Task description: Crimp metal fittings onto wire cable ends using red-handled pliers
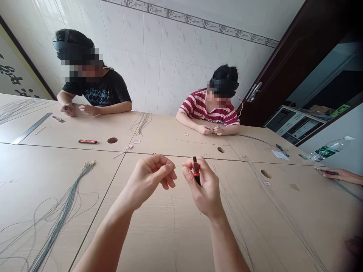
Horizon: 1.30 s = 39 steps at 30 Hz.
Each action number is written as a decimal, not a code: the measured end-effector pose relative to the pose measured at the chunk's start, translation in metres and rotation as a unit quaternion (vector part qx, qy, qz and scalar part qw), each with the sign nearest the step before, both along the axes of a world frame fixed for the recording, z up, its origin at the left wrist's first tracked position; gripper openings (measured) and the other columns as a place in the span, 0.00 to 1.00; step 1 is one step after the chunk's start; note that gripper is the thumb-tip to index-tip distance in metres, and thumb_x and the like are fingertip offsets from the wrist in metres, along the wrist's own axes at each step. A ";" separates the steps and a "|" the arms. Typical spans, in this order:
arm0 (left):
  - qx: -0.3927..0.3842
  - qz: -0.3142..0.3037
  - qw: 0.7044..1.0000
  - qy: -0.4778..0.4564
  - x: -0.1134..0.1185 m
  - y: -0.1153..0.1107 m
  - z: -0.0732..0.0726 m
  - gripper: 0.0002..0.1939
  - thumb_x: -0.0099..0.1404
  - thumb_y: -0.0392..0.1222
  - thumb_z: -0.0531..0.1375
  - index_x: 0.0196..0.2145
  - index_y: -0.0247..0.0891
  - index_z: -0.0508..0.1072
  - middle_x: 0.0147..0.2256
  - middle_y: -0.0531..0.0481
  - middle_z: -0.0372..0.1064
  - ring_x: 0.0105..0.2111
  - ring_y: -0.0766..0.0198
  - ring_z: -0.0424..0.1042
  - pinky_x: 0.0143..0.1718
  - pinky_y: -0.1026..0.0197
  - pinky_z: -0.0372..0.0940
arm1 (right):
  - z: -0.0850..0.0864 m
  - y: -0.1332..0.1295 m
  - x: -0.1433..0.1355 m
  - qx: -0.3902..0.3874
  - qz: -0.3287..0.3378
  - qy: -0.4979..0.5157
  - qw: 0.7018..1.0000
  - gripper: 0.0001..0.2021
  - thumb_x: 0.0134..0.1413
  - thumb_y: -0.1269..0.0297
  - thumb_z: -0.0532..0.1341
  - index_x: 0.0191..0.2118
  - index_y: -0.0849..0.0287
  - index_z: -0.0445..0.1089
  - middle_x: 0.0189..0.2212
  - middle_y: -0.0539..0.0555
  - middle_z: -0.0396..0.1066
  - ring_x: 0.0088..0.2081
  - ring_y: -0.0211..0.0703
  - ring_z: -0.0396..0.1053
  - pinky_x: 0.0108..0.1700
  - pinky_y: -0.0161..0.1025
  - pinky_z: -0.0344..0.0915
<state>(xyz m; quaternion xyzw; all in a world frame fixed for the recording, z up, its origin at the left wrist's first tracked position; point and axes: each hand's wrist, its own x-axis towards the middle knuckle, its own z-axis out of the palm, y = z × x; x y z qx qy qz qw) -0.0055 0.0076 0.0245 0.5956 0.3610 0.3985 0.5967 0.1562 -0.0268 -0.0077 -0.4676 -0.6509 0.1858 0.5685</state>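
Observation:
My left hand (153, 173) is closed in a pinch, its thumb pressed to the index finger. A thin dark cord (174, 211) hangs below these fingers and runs toward the table's near edge. A tiny bright tip shows at the pinch, too small to name. Just to the right, my right hand (202, 185) is wrapped round small pliers (196, 174) with a dark metal head and red-and-black handles, seen nearly end-on. The two hands are apart by a small gap.
On the left lies a bundle of grey-blue cords (66, 206) with metal ends. Loose cords (278, 204) stretch along the right. A red-and-black lighter (87, 141) lies beyond. Two people sit opposite; another person's hand (344, 176) holds pliers at right, near a water bottle (330, 149).

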 end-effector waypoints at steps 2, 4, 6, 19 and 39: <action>0.004 0.006 1.000 0.009 -0.001 0.001 -0.001 0.11 0.66 0.43 0.60 0.27 0.35 0.72 0.27 0.51 0.73 0.24 0.69 0.72 0.25 0.67 0.65 | 0.001 0.000 0.000 -0.008 0.002 0.018 1.000 0.02 0.63 0.66 0.57 0.39 0.55 0.66 0.35 0.50 0.66 0.36 0.36 0.65 0.38 0.34 0.63; 0.004 0.002 1.000 0.017 -0.001 0.001 -0.002 0.11 0.66 0.42 0.59 0.27 0.35 0.71 0.27 0.51 0.74 0.23 0.69 0.72 0.25 0.67 0.65 | 0.002 -0.001 0.001 -0.021 0.008 0.029 0.999 0.03 0.63 0.65 0.57 0.40 0.54 0.67 0.37 0.50 0.67 0.39 0.37 0.66 0.40 0.34 0.63; 0.003 -0.004 1.000 0.024 -0.001 0.001 -0.002 0.11 0.65 0.42 0.59 0.27 0.35 0.71 0.27 0.51 0.74 0.23 0.69 0.72 0.25 0.67 0.65 | 0.002 -0.003 0.001 -0.038 0.018 0.038 0.998 0.03 0.63 0.64 0.58 0.40 0.54 0.67 0.37 0.50 0.68 0.38 0.37 0.66 0.39 0.34 0.62; -0.046 -0.049 0.997 -0.031 -0.001 0.001 -0.002 0.09 0.64 0.39 0.59 0.27 0.35 0.70 0.24 0.53 0.72 0.20 0.70 0.70 0.23 0.67 0.64 | 0.002 -0.001 0.001 -0.082 0.084 0.092 0.989 0.10 0.64 0.61 0.57 0.31 0.56 0.61 0.26 0.46 0.57 0.26 0.33 0.53 0.30 0.34 0.54; 0.029 0.094 0.995 -0.020 0.020 -0.006 -0.009 0.08 0.63 0.38 0.58 0.27 0.35 0.69 0.23 0.54 0.71 0.20 0.71 0.69 0.21 0.68 0.64 | 0.001 -0.005 -0.013 -0.124 0.022 0.142 0.982 0.11 0.63 0.57 0.57 0.31 0.56 0.62 0.25 0.45 0.58 0.27 0.34 0.56 0.31 0.33 0.56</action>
